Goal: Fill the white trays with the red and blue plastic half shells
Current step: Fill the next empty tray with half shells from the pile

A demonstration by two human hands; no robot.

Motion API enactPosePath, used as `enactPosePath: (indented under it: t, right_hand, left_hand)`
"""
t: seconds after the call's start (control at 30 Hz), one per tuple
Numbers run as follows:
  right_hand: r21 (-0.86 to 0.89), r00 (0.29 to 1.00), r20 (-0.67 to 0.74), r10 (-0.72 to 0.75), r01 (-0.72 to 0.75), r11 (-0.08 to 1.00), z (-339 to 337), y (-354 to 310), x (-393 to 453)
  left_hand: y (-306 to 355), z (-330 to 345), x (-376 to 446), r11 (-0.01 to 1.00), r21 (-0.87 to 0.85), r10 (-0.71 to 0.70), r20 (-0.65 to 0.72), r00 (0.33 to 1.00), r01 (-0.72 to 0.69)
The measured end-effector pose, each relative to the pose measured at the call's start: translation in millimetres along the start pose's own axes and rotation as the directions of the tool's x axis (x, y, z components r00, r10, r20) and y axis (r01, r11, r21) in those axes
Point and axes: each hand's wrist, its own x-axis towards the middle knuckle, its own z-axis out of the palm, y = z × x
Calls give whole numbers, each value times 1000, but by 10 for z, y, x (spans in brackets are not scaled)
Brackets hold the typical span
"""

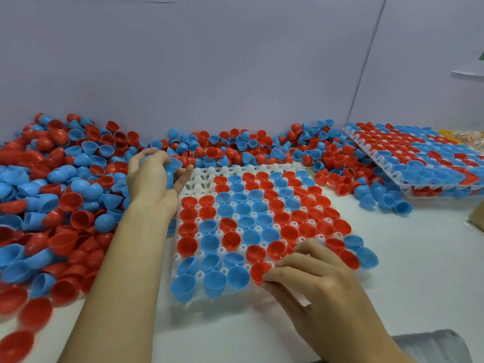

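A white tray [199, 182] lies in front of me, most of its cups filled with red and blue half shells; several cups at its far left corner are bare. My left hand [152, 176] is at that far left corner, fingers curled round a few blue half shells [170, 176]. My right hand [311, 273] rests on the tray's near right part, its fingertips pinching a red half shell [258, 271] in the front row. A big loose heap of red and blue half shells [60, 205] covers the table to the left and along the back.
Stacked filled trays [419, 158] sit at the far right, tilted on more loose shells [372, 189]. A grey wall stands behind the table. A brown cardboard corner [476, 218] shows at the right edge. White tabletop [406, 271] lies right of the tray.
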Motion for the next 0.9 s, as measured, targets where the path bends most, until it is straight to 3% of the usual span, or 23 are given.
enactPosePath:
  t: [0.33,0.47,0.63,0.9]
  right_hand:
    - [11,999,37,35,-35,999,-69,-32,8]
    - [15,981,-24,191,-190,982,-237,154,-61]
    - [-130,923,-13,384,-383,915,-418,416,-233]
    - [-148,936,38,350,-341,928,-420,415,-283]
  left_hand:
    - [6,-7,15,1000,-2,0,-6,1000,0]
    - [1,-15,28,1000,-4,-1,-5,1000,1]
    - [-11,-5,30,1000,-2,4,-7,1000,-4]
    - [-16,-1,7,1000,6,3,-7,1000,-3]
